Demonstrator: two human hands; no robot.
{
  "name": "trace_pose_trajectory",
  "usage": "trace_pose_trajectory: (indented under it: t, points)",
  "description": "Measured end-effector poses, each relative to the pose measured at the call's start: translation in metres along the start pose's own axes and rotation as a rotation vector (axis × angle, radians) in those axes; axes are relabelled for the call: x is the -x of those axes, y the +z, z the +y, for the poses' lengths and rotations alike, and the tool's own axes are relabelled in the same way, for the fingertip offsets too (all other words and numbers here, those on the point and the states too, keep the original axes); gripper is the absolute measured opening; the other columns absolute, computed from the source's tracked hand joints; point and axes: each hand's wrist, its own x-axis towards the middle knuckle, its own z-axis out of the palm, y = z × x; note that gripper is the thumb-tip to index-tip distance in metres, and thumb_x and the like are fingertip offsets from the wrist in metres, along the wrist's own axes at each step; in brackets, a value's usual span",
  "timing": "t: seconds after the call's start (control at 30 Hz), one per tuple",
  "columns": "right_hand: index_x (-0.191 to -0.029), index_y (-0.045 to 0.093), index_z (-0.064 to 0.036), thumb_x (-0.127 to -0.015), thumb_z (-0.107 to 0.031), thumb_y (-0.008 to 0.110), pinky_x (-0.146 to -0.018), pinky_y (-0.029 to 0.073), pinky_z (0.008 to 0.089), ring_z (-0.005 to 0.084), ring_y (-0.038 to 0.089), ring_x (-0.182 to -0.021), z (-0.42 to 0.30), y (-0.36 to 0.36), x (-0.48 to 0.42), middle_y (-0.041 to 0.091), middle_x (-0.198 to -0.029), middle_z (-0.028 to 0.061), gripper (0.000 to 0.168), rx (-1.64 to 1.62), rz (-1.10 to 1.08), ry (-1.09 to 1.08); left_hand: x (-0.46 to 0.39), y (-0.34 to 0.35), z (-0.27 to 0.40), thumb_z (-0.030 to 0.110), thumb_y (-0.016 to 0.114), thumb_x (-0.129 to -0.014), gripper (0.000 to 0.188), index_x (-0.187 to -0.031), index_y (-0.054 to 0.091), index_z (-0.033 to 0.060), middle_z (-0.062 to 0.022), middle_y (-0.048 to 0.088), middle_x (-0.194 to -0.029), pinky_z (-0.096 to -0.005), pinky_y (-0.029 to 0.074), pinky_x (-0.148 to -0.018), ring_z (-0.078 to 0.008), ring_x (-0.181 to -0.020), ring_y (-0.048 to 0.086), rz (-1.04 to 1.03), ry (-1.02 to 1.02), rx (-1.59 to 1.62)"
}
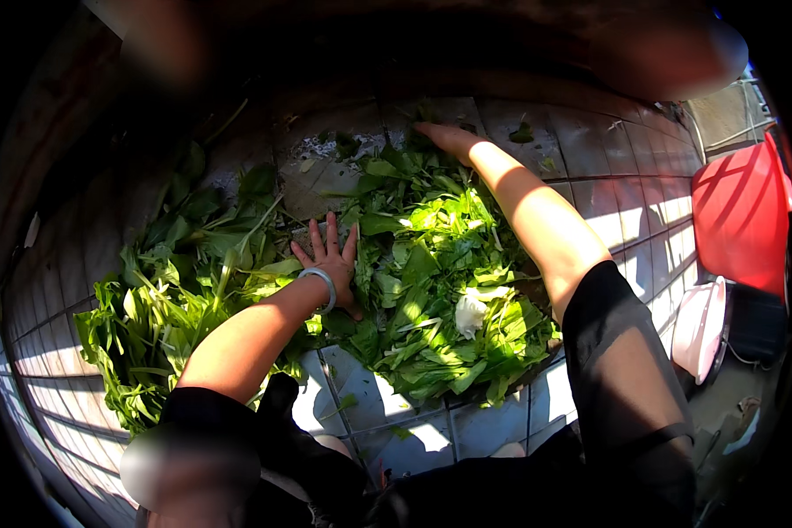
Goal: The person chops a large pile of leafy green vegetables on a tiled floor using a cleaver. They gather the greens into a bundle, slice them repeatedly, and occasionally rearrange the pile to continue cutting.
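Observation:
Leafy green vegetables lie in two heaps on a tiled surface. My left hand (333, 264), with a pale bangle on its wrist, is spread flat between the left heap (191, 284) and the right heap (422, 264). Its fingers are apart and hold nothing. My right hand (450, 140) reaches to the far edge of the right heap, partly in shadow; whether leaves are under its fingers cannot be told. The right heap looks cut or torn, with a whitish piece (470, 315) on top. Longer leaves and pale stalks make up the left heap.
White tiles (416, 435) show in front of me, with leaf scraps on them. A red plastic tub (742, 214) stands at the far right, with a pink-white basin (698, 330) and a dark container (756, 325) below it. Loose leaf bits (521, 133) lie on the shaded far tiles.

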Motion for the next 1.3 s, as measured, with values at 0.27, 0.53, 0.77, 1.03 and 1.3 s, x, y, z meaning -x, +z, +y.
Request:
trace_pose_trajectory:
  t: [0.27,0.53,0.77,1.03,1.3]
  points:
    - [-0.143,0.019,-0.020,-0.078,-0.065,0.039,-0.107,0.001,0.0544,0.0353,-0.002,-0.137,-0.083,0.112,0.056,0.013,-0.149,0.0098,0.081,0.457,-0.077,-0.070,0.007,0.012,-0.016,0.046,0.086,-0.039,0.142,-0.142,-0.006,0.0133,-0.0244,-0.017,-0.144,-0.0713,-0.002,-0.095,-0.0468,-0.130,-0.021,0.097,0.034,0.085]
    - [-0.126,0.049,-0.015,-0.089,-0.031,0.039,-0.104,0.007,0.0607,0.0455,0.012,-0.132,-0.071,0.176,0.109,0.029,-0.143,0.0089,0.041,1.047,-0.093,-0.551,0.027,0.091,-0.038,0.052,0.077,-0.054,0.110,-0.132,0.026,-0.0069,-0.0245,0.008,-0.145,-0.0520,0.009,-0.107,-0.0396,-0.135,0.006,0.626,0.047,0.236]
    - [-0.142,0.021,-0.022,-0.084,-0.024,0.045,-0.105,0.008,0.0591,0.0428,-0.007,-0.135,-0.072,0.223,0.188,0.002,-0.148,0.0195,0.063,0.510,-0.119,-0.361,0.030,0.031,-0.078,0.020,0.062,-0.068,0.060,-0.121,0.037,0.0045,-0.0171,0.033,-0.120,-0.0368,0.031,-0.100,-0.0298,-0.115,0.035,0.956,0.348,0.919]
    - [-0.134,0.033,-0.009,-0.083,-0.010,0.047,-0.098,0.033,0.0457,0.0296,0.039,-0.120,-0.036,0.275,0.316,0.032,-0.135,0.0170,0.053,-0.069,0.182,-0.740,-0.050,-0.030,-0.023,0.078,0.044,-0.068,0.088,-0.141,0.016,0.0377,-0.0144,-0.005,-0.149,-0.0658,0.000,-0.100,-0.0363,-0.136,-0.006,0.463,0.160,0.509]
    - [-0.109,0.047,-0.001,-0.070,-0.005,0.060,-0.063,0.040,0.0223,0.0120,0.051,-0.074,0.069,0.340,0.341,0.052,-0.099,0.0051,0.041,-0.997,0.560,0.440,-0.062,0.023,-0.036,0.046,0.035,-0.089,0.044,-0.129,0.043,0.0300,0.0006,0.026,-0.144,-0.0673,0.007,-0.099,-0.0318,-0.133,0.016,0.520,0.468,0.014]
